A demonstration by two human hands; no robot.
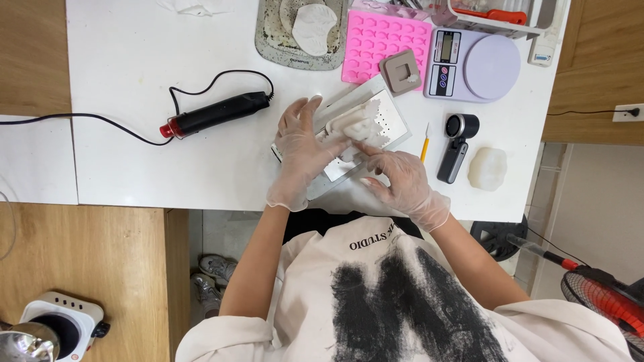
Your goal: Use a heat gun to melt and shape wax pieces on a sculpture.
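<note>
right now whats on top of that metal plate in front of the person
A white, lumpy piece lies on the metal plate, pressed by the gloved left hand and right hand. Small holes show on the plate's bare part; the near end is covered by the hands.

I sit at a white table [168, 167] with wood floor [80, 268] beside me, a red fan [604, 291], and 1 wall plug [627, 112]
</note>
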